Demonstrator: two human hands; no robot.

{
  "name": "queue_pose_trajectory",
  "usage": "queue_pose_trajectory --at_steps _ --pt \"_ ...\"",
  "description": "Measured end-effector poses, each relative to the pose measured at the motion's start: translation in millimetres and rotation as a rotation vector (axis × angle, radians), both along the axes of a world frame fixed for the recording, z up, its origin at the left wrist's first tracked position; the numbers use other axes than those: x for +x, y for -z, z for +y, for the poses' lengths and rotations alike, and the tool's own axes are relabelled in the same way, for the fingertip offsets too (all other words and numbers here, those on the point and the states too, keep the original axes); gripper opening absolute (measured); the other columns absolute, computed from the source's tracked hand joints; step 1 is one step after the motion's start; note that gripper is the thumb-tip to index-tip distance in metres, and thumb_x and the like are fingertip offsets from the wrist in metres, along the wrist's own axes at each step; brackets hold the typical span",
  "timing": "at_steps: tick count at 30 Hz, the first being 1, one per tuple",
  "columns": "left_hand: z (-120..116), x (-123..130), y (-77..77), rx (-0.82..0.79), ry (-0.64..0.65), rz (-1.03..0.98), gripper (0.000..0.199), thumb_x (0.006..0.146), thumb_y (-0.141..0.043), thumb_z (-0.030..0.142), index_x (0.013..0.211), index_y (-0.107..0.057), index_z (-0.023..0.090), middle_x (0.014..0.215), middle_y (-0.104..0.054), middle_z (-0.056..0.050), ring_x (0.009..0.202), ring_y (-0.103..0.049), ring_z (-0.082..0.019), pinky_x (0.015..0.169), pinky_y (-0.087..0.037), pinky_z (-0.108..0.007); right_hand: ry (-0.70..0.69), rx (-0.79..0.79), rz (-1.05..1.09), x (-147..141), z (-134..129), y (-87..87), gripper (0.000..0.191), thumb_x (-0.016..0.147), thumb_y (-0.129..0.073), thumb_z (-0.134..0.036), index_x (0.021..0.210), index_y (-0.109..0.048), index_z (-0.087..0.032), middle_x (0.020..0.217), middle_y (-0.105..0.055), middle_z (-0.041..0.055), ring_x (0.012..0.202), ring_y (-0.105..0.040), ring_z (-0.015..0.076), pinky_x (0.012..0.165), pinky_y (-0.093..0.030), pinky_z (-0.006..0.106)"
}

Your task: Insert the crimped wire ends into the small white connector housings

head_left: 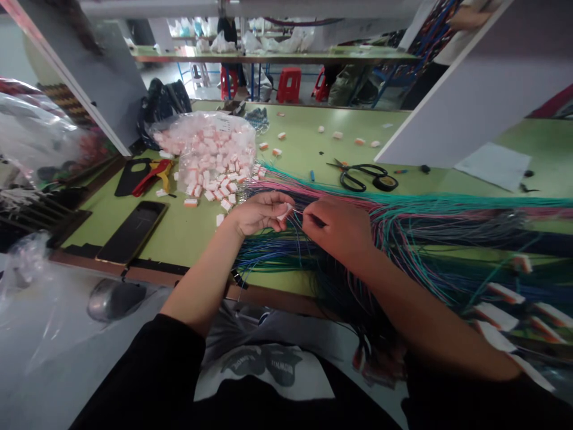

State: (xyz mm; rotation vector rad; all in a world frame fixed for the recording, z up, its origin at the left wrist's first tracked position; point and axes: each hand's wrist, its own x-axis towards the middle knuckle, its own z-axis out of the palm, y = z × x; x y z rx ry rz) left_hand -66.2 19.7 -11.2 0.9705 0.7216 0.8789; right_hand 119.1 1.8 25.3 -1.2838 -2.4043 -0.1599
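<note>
Between the thumb and fingers of my left hand [262, 213] is a small white connector housing [285, 211]. Just to its right, my right hand [338, 227] is closed in a pinch on a thin wire [299, 210] that runs toward the housing. Whether the wire's end sits inside the housing is too small to tell. Below and around both hands lie bundles of blue and dark wires [268, 254], with teal wires [430, 206] stretching off to the right. A clear bag of white-and-orange connector housings [210, 143] lies beyond my left hand, some spilled out.
Black-handled scissors [364, 174] lie behind the wires. A phone [133, 232] and red-and-yellow pliers [153, 177] rest at the left. Finished-looking connectors on wires [496, 315] lie at the right. Grey partitions [465, 83] stand on both sides of the green table [179, 239].
</note>
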Motion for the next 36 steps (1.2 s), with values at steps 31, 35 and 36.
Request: queue_pose_trajectory --at_steps 31,35,36 --pt "-10 13 -1.4 0.081 -0.046 0.08 0.007 0.081 -0.062 0.011 0.078 -0.057 0.015 0.055 -0.056 0.004 0.047 -0.058 -0.007 0.048 -0.044 -0.018 -0.092 -0.172 0.194 3 10 12.7 0.016 0.079 -0.052 -0.02 0.072 -0.066 -0.02 0.068 -0.067 0.0028 0.062 -0.056 0.0145 0.059 -0.036 0.026" --pt "-11 15 -3.0 0.073 -0.052 0.113 0.007 0.082 -0.059 0.009 0.078 -0.057 0.015 0.054 -0.055 0.004 0.046 -0.057 -0.006 0.049 -0.045 -0.019 -0.066 -0.235 0.343 4 12 11.9 0.012 0.073 -0.054 -0.022 0.067 -0.064 -0.019 0.06 -0.062 -0.0001 0.054 -0.05 0.0122 0.056 -0.036 0.025" --pt "-11 16 -2.8 0.073 -0.057 0.118 0.007 0.082 -0.059 0.009 0.078 -0.057 0.015 0.054 -0.055 0.004 0.046 -0.057 -0.006 0.049 -0.044 -0.019 -0.056 -0.233 0.349 3 11 12.6 0.012 0.072 -0.053 -0.022 0.066 -0.063 -0.019 0.059 -0.061 -0.0002 0.054 -0.05 0.0121 0.056 -0.036 0.025"
